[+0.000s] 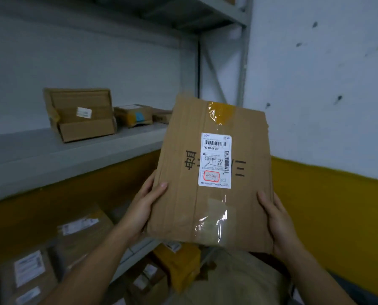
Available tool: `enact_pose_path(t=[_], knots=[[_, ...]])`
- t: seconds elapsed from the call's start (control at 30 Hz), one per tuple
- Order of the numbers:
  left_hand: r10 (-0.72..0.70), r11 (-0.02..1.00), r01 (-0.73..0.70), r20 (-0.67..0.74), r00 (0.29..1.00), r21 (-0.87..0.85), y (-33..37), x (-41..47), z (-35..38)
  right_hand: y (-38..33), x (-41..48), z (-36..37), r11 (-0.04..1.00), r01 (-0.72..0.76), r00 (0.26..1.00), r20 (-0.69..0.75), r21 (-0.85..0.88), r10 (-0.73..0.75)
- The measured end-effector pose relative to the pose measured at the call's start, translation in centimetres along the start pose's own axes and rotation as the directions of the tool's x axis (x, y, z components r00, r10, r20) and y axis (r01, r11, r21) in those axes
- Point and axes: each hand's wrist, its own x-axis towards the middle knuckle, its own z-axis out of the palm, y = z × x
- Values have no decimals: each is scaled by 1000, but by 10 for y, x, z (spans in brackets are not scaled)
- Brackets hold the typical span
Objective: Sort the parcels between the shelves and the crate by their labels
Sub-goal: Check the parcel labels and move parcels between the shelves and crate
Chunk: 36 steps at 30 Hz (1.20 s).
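Observation:
I hold a flat brown cardboard parcel point(183, 172) upright in front of me, its face toward the camera. A white shipping label point(215, 160) with barcodes and a red-circled mark is stuck on it, under clear tape. My left hand point(143, 208) grips the parcel's lower left edge, thumb on the front. My right hand point(276, 221) grips the lower right edge, thumb on the front and fingers behind. The parcel is level with the grey shelf point(73, 155) to the left.
On the grey shelf lie an opened cardboard box point(82, 114) and two smaller parcels point(135, 115) behind it. The lower shelf holds several labelled parcels point(29, 269). More parcels point(177, 260) lie below the held one. A white and yellow wall point(326, 106) stands to the right.

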Motion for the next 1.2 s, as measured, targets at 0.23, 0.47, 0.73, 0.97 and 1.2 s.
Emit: enact_pose_path(t=[0.23, 0.47, 0.73, 0.97, 1.2], knots=[[-248, 932, 253, 52, 967, -259, -60, 3, 120, -4, -24, -122, 998, -52, 981, -187, 25, 56], [-497, 795, 508, 122, 859, -333, -167, -17, 215, 14, -34, -206, 988, -79, 926, -358, 130, 121], [-424, 775, 583, 482, 767, -246, -211, -2, 326, 40, -6, -268, 966, -84, 810, -548, 244, 208], [-499, 698, 602, 339, 797, -387, -237, 69, 413, 78, 51, -306, 953, -70, 724, -642, 295, 252], [-567, 640, 693, 406, 717, -331, -286, 145, 467, 96, 93, -364, 948, -42, 623, -733, 316, 272]])
